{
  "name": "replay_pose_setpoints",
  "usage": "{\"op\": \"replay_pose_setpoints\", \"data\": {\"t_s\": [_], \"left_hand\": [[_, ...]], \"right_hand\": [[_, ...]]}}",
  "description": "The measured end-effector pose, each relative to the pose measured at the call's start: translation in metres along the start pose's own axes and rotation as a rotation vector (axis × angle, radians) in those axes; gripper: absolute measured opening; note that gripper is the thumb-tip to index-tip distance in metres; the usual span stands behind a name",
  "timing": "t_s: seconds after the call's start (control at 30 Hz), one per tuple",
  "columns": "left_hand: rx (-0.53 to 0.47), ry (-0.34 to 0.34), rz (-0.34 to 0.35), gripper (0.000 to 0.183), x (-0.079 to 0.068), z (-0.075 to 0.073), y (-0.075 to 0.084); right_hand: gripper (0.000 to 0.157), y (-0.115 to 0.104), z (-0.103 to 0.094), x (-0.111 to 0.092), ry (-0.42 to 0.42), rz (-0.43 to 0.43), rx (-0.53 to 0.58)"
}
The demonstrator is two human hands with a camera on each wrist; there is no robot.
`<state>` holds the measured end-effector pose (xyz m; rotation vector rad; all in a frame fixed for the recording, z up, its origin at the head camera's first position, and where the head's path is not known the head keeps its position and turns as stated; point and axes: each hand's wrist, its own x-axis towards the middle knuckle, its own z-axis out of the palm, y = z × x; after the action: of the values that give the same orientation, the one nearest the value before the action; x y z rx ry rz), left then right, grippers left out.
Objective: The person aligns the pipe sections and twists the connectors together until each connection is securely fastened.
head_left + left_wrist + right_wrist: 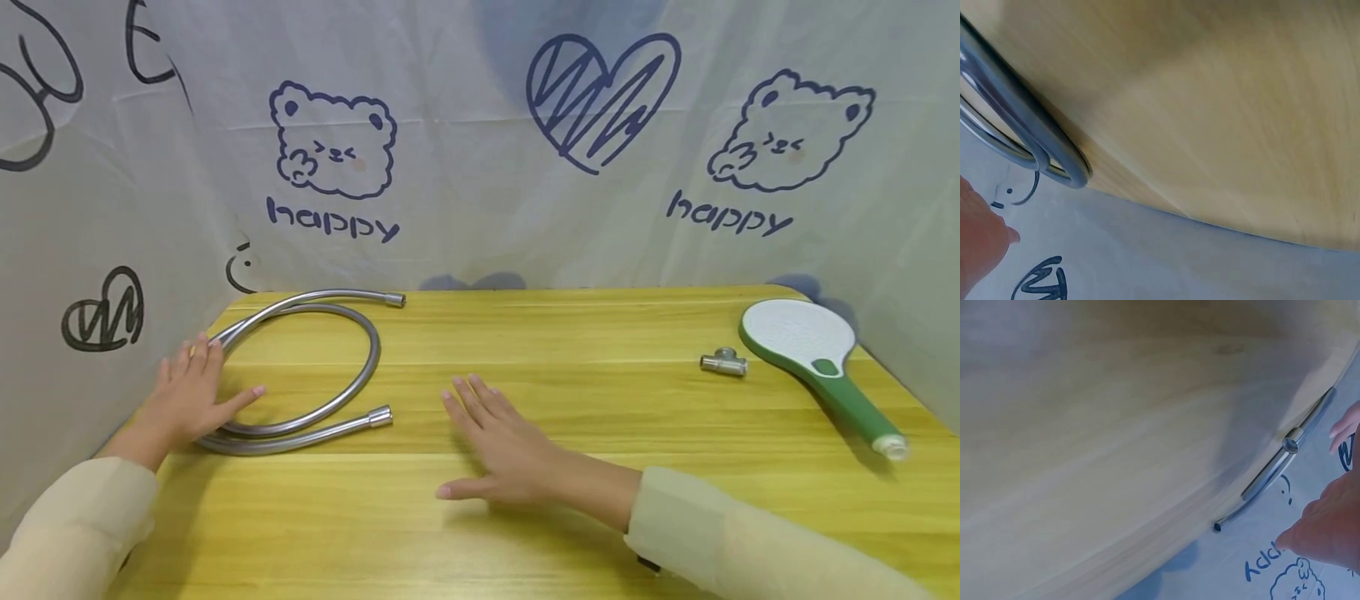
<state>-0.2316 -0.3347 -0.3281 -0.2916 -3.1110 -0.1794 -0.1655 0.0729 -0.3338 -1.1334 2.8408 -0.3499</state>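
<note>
The hose [372, 358] lies looped on the desk [555, 333], below the left hand [187, 404] and to the right of its fingers, which are straight and spread wide; whether they touch the hose is hard to tell. Both hose ends point toward the right hand [513, 454], whose fingers are extended, thumb set wide, just right of the nearer end. Well right of those fingers are the tee [724, 363] and, just beside it, the shower head [798, 333]; beyond both hands hangs a cloth [465, 167].
</note>
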Motion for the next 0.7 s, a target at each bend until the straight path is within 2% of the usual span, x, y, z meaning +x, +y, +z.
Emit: {"op": "replay_pose_setpoints", "data": {"t_s": [0.3,0.57,0.7], "left_hand": [[-0.044,-0.061,-0.048,0.102,0.003,-0.004,-0.005],[-0.061,-0.038,-0.065,0.099,0.006,-0.007,-0.008],[-0.064,-0.05,-0.08,0.099,0.008,-0.006,-0.012]], "right_hand": [[0.099,-0.011,-0.001,0.015,-0.017,-0.032,-0.015],[0.098,-0.016,0.0,0.031,-0.01,-0.059,-0.055],[0.098,-0.02,0.0,0.039,-0.018,-0.06,-0.053]]}}
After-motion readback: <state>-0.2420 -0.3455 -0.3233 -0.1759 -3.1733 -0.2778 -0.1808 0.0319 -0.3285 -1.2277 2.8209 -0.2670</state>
